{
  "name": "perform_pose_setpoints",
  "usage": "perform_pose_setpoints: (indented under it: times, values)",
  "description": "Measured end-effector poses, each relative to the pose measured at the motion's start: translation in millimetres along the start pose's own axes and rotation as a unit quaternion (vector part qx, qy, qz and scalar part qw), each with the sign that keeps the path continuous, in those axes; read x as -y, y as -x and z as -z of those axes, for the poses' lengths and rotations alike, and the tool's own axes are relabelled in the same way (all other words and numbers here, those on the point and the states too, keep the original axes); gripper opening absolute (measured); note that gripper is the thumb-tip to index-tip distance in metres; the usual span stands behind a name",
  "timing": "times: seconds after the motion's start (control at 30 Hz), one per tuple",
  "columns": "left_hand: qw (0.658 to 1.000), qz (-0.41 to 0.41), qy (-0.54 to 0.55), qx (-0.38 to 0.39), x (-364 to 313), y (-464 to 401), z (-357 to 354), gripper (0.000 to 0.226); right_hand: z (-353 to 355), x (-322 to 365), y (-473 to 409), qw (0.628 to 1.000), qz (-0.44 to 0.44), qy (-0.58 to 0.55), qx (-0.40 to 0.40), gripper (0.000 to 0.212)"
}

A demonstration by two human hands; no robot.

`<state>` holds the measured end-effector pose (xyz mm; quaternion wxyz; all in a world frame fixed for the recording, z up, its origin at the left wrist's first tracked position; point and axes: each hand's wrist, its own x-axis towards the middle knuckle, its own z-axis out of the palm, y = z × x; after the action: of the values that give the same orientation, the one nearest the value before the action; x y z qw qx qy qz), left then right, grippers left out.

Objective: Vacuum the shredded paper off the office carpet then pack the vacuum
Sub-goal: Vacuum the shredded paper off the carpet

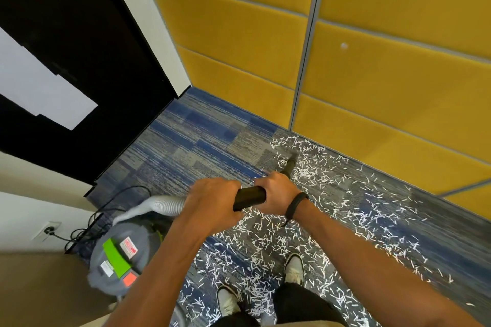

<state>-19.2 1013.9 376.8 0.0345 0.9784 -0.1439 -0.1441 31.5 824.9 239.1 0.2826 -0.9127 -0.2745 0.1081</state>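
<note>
Blue-grey carpet [202, 141] ran to the yellow wall [372, 34], and shredded paper [332, 207] lay thick from our shoes out to that wall — the left part looked clean. Our vacuum [117, 255] sat behind and left, its hose [159, 206] feeding the black wand [249, 198]. Both hands clenched the wand: left hand [212, 202] at the hose end, right hand [276, 194] nearer the nozzle [291, 163]. The wand's long axis pointed forward and right, nozzle down among the scraps — most paper lay right of it, so a rightward sweep seemed next.
</note>
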Motion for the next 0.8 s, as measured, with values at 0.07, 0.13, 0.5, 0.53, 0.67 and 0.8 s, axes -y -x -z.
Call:
perform_pose_setpoints:
  times: [0.07, 0.13, 0.5, 0.53, 0.67, 0.8]
  values:
    - [1.000, -0.003, -0.004, -0.004, -3, -4, -1, 0.036, 1, -4, 2, 1.000, -0.003, 0.001, -0.004, 0.016]
    - [1.000, -0.002, 0.001, -0.002, -5, -6, 0, 0.037, 3, -7, 1, 1.000, -0.002, -0.002, -0.001, 0.014]
    - [0.999, 0.044, -0.017, -0.011, 0, -13, 6, 0.034, 8, -4, -33, 0.999, 0.034, -0.020, 0.021, 0.018]
    - [0.999, 0.048, -0.020, -0.012, 1, -13, 7, 0.034, 8, -3, -36, 0.999, 0.039, -0.019, 0.021, 0.018]
    - [0.997, 0.063, -0.031, -0.020, 4, -13, 8, 0.032, 9, -1, -48, 0.998, 0.056, -0.028, 0.027, 0.016]
    - [0.997, 0.070, -0.034, -0.019, 4, -20, 5, 0.034, 8, -10, -57, 0.997, 0.061, -0.022, 0.040, 0.012]
